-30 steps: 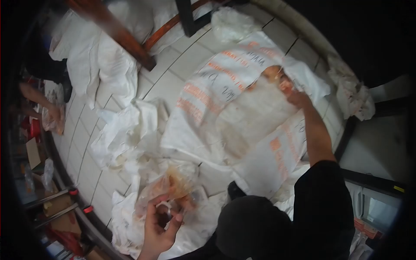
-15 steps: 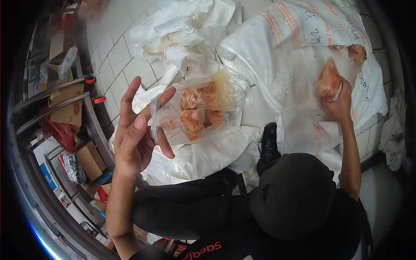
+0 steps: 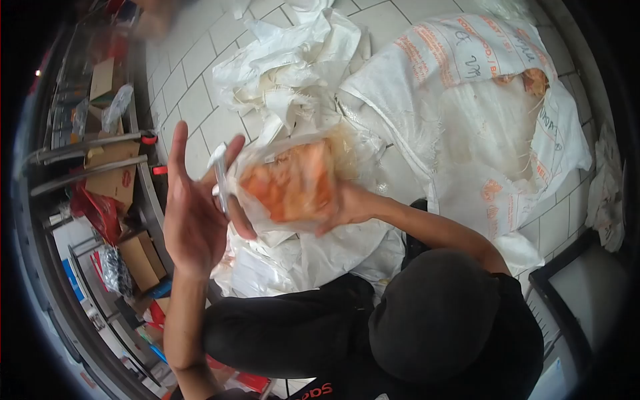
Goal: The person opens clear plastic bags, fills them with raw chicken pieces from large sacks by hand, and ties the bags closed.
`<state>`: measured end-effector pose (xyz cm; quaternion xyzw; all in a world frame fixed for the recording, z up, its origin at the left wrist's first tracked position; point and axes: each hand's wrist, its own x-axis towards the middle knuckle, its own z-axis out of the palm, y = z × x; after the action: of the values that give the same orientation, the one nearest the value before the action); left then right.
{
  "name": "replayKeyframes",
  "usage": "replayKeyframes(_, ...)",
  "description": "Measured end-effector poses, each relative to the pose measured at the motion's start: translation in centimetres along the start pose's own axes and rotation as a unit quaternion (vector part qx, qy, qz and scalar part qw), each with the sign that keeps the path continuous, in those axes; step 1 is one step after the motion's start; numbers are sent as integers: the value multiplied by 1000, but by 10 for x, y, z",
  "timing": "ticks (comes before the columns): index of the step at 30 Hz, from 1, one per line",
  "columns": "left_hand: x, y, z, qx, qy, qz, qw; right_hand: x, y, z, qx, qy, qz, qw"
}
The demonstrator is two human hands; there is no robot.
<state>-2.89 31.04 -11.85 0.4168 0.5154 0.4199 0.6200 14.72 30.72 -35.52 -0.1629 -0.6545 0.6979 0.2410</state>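
A clear plastic bag [image 3: 230,177] with orange-red pieces [image 3: 290,183] inside, resembling marinated meat, hangs between my hands, blurred by motion. Its mouth is hooked over the spread fingers of my left hand [image 3: 200,213], palm facing up. My right hand [image 3: 353,207] grips the bag's opposite end from the right and below, its fingers partly hidden. Whether a loose piece is also in that hand, I cannot tell. To the right lies a white woven sack [image 3: 413,87], its opening showing a translucent liner [image 3: 487,133] and more meat pieces [image 3: 533,81].
Crumpled white sacks [image 3: 293,60] cover the tiled floor [image 3: 190,80]. At left, a metal rack [image 3: 100,142] holds cardboard boxes [image 3: 139,259] and wrapped goods. A dark cap [image 3: 433,317] and a bent dark-trousered leg [image 3: 287,327] fill the lower middle.
My right hand has left the sack, where it held a meat piece, and moved left to the plastic bag. The bag's contents look bulkier and raised. My left hand has barely moved.
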Motion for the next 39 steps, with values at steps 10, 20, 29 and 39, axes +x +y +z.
replayKeyframes(10,-7,-15,-30,59,84,-28,994,4,18,7,-190,-108,-95,971)
replayKeyframes(20,16,-25,-36,94,129,-41,986,-214,1,-333,-527,673,205,477)
replayKeyframes(29,48,-27,-36,57,152,-67,984,-225,-18,-385,-645,554,244,466)
replayKeyframes(39,45,-25,-42,72,146,-76,984,-232,-5,-395,-613,576,267,469)
